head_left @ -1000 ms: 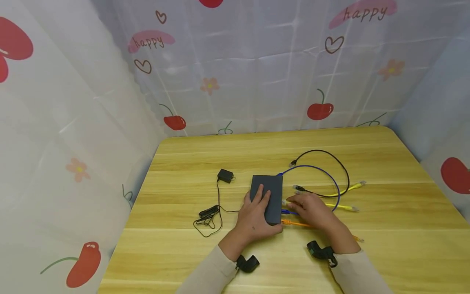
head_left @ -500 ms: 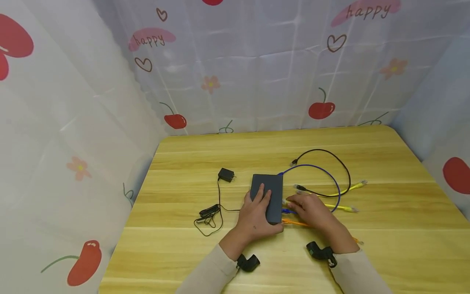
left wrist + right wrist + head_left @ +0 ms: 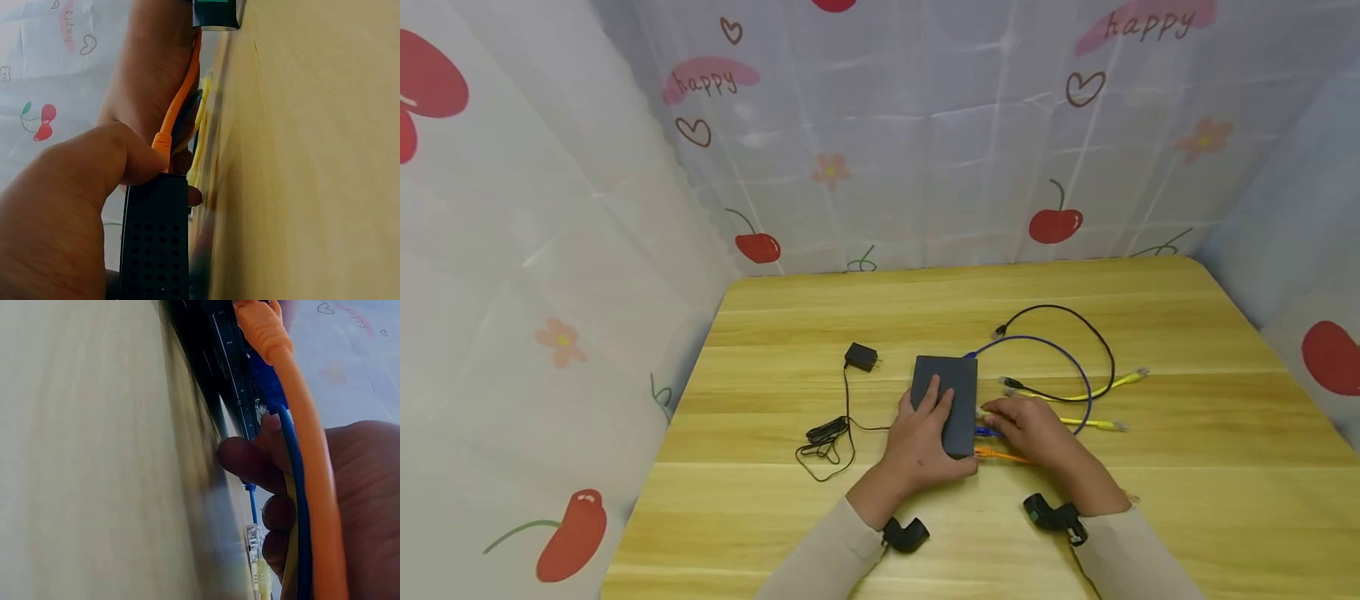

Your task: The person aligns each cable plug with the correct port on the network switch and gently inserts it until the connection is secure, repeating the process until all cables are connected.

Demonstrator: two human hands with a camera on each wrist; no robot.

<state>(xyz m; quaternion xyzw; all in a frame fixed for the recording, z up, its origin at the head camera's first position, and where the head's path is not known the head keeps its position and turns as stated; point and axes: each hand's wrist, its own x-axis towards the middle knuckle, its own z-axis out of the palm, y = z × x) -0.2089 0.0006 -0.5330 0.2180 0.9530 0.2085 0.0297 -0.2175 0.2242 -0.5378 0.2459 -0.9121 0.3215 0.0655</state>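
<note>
A dark grey network switch [image 3: 961,375] is gripped by my left hand [image 3: 921,442], its fingers spread over the top and its thumb at the near right corner. On the switch's right side, my right hand [image 3: 1037,427] pinches a yellow network cable [image 3: 1103,425] close to its plug, at the row of ports. Whether that plug is seated is hidden by the fingers. Beside it, an orange cable [image 3: 306,425] and a blue cable [image 3: 269,384] are plugged into the same side. The blue cable curves round to the switch's far right corner.
A black power adapter [image 3: 861,357] lies left of the switch, with its bundled cord [image 3: 826,431] nearer. Right of the switch lie a loose black cable [image 3: 1101,337] and a second yellow cable [image 3: 1123,381]. A patterned curtain [image 3: 925,192] hangs behind the wooden table [image 3: 790,317].
My right hand and the yellow cable it pinches have shifted very slightly left, towards the switch. The blue cable's loop has moved a little left too. My left hand stays on the switch.
</note>
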